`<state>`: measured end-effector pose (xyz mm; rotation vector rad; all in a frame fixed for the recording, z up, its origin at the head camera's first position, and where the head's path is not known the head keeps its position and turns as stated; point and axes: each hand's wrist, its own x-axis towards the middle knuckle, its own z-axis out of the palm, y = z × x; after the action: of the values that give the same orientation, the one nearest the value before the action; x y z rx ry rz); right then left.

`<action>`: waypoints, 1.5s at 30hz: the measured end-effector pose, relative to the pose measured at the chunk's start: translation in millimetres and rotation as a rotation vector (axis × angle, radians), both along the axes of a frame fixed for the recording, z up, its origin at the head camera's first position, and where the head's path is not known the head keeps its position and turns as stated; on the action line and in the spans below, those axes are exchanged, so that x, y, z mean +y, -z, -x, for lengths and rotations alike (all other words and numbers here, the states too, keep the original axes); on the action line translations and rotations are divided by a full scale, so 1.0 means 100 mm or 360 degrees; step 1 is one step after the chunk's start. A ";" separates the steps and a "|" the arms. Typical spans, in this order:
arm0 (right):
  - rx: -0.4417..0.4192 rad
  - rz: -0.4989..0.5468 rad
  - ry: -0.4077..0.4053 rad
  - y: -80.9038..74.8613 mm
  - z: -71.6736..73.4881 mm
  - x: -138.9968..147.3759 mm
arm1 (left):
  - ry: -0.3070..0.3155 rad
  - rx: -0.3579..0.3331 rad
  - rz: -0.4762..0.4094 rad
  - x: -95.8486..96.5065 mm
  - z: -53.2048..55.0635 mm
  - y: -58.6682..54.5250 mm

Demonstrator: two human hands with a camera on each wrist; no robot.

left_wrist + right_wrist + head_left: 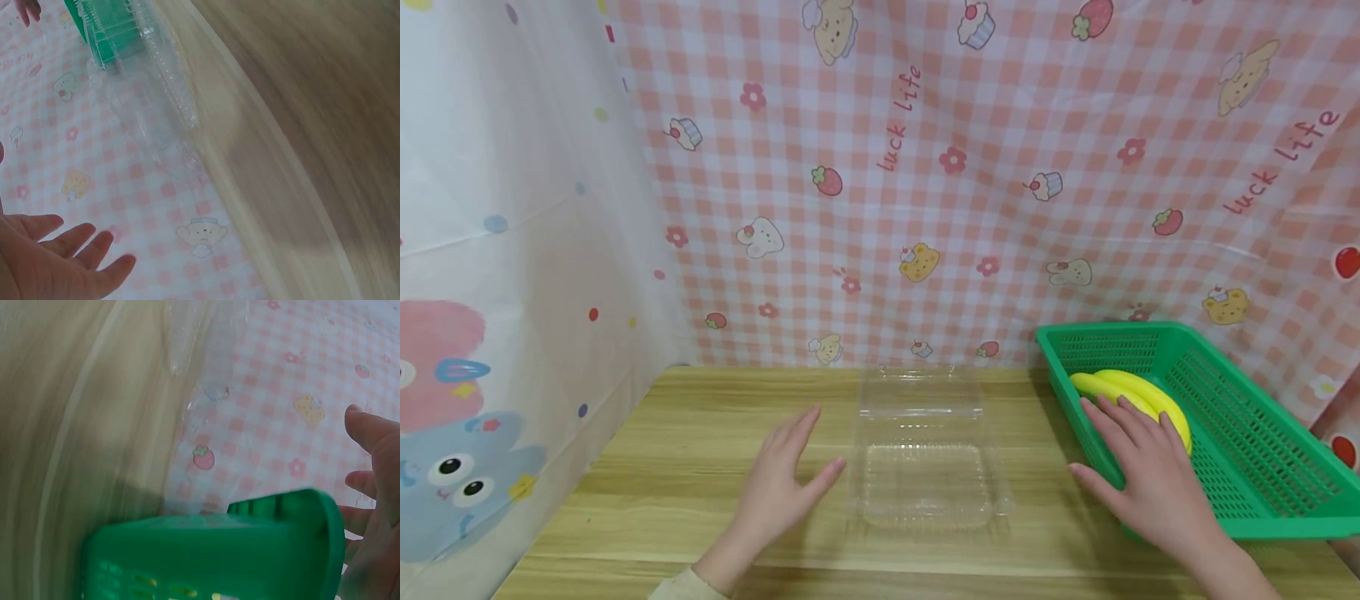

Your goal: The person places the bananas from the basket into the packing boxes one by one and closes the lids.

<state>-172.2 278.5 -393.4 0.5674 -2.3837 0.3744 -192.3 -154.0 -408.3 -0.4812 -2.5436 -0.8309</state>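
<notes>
A clear plastic clamshell box (925, 487) lies on the wooden table with its lid (921, 392) raised at the back. Just left of it, my left hand (782, 479) hovers with fingers spread and nothing in them. My right hand (1153, 479) is over the near left side of the green basket (1270, 527), fingers extended towards the yellow bananas (1138, 390) inside. In the head view those fingers overlap the bananas and hide part of them. The right wrist view shows the right hand (378, 500) beside the basket rim, its fingers apart.
The wooden table (700, 442) carries the box in the middle and the basket at the right. Behind it hangs a pink checked curtain (880, 208) with cartoon prints. A white printed cloth (535, 250) hangs along the left side.
</notes>
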 end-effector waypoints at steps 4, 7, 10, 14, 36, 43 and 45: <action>-0.0015 0.0022 0.0017 -0.03 0.01 0.09 | 0.0025 -0.0139 -0.0222 0.01 0.00 0.00; -0.0031 0.0050 0.0012 -0.05 0.03 0.16 | 0.0057 -0.0237 -0.0391 0.03 0.01 0.00; -0.0039 0.0060 -0.0001 -0.08 0.05 0.22 | 0.0071 -0.0339 -0.0544 0.04 0.03 0.00; -0.0059 0.0043 -0.0001 -0.12 0.08 0.30 | 0.0068 -0.0450 -0.0703 0.06 0.07 0.00; -0.0170 0.0037 -0.0095 -0.33 0.28 0.65 | 0.0173 -0.0902 -0.1391 0.17 0.24 0.21; -0.0257 0.0042 -0.0091 -0.40 0.35 0.74 | 0.0174 -0.0975 -0.1462 0.20 0.27 0.29; -0.0288 0.0029 -0.0079 -0.42 0.36 0.76 | 0.0176 -0.0986 -0.1457 0.22 0.28 0.30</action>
<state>-208.5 354.7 -351.0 0.6082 -2.5399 0.4872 -220.6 -132.4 -438.8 -0.0514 -2.2438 -2.2869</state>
